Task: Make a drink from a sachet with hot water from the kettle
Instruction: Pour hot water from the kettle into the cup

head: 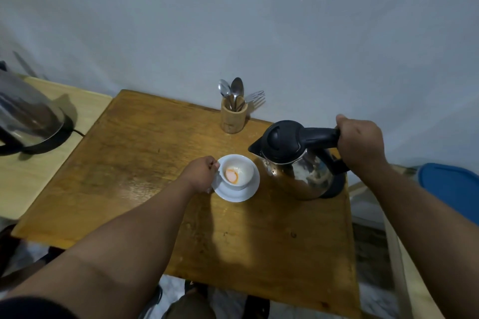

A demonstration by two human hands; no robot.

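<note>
A white cup [242,173] stands on a white saucer [245,193] near the middle of the wooden table [134,163]. Orange and pale powder lies in the cup's bottom. My left hand [201,175] grips the cup's left side at the handle. A steel kettle [298,163] with a black lid and black handle is just right of the cup, lifted and tilted slightly off its black base [334,188], spout pointing left toward the cup. My right hand [360,145] is closed around the kettle's handle. No water is visible at the spout.
A wooden holder [233,118] with spoons and a fork stands at the back edge by the wall. A second steel kettle [28,119] sits on a paler table at the left. A blue seat [451,189] is at the right.
</note>
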